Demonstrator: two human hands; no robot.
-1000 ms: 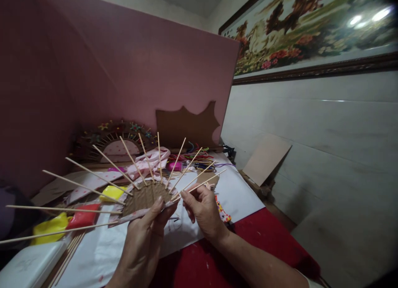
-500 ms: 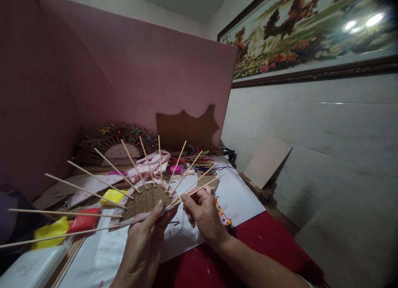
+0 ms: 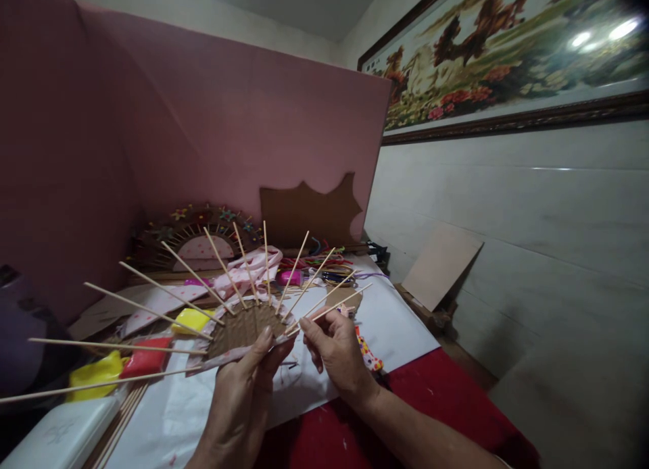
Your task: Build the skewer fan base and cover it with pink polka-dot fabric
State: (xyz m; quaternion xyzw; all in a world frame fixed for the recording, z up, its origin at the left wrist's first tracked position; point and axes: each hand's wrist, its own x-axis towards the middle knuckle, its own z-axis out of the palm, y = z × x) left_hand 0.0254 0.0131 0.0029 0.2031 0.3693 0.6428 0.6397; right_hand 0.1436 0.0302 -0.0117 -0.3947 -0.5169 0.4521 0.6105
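A half-round piece of brown cardboard (image 3: pixel 242 335) with a pale fabric edge is held above the table, and several thin wooden sticks (image 3: pixel 221 274) fan out from its curved rim. My left hand (image 3: pixel 248 381) is closed on its straight lower edge, thumb on top and fingers beneath. At the right corner, my right hand (image 3: pixel 332 347) pinches the lowest stick on that side (image 3: pixel 345 300) between thumb and fingers, close to where it meets the cardboard. The stick's inner end lies partly behind the fingertips.
Behind stands a finished-looking fan-shaped piece (image 3: pixel 203 246) with coloured stars. Yellow (image 3: pixel 94 378) and red packets (image 3: pixel 147 357), a white box (image 3: pixel 63 432) and pink cloth (image 3: pixel 243 273) lie at left and centre. White paper (image 3: pixel 400 327) covers part of the red tabletop (image 3: pixel 446 401).
The whole view has shifted slightly, so everything sits a little further right. Both hands keep the same hold on the cardboard and the stick.
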